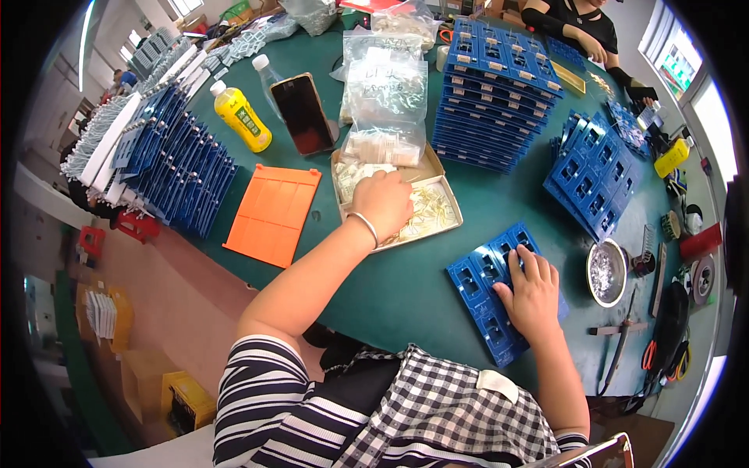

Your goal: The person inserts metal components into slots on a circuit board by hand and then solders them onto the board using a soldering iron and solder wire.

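The left hand is curled, knuckles up, inside the shallow cardboard box of small pale parts, apparently gathering some; whether it has any in its fingers cannot be told. The right hand lies flat and open on the blue slotted tray, probably steadying it close to the body for filling. The box sits just left of the tray on the green tabletop. An orange tray, a yellow bottle, bagged parts and stacked blue trays crowd the far side; a metal bowl sits right of the tray.
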Demonstrator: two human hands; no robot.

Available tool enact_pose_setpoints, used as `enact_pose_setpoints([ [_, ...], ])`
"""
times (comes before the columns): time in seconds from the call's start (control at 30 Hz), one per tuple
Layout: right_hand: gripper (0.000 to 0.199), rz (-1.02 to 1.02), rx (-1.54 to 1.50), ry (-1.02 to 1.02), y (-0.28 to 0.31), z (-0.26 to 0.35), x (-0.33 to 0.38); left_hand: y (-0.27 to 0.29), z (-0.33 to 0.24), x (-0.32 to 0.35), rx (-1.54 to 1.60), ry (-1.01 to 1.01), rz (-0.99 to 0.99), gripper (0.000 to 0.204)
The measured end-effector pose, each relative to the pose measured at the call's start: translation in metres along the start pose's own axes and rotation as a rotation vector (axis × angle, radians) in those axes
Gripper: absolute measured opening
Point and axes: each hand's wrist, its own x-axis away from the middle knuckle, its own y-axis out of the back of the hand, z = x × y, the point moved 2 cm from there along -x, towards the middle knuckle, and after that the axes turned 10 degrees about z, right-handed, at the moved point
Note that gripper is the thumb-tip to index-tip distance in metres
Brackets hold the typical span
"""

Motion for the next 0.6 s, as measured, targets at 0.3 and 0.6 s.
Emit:
enact_pose_setpoints([
  [0.3, 0.062, -0.020, -0.025, 0.050, -0.002, -0.001, 0.008, -0.020, -0.008, -0.002, -0.070, -0.086, -0.035, 0.009],
  [0.6, 0.062, 0.014, -0.051, 0.075, -0.001, -0.006, 0.005, -0.010, 0.005, 0.002, 0.092, -0.040, 0.150, 0.011],
])
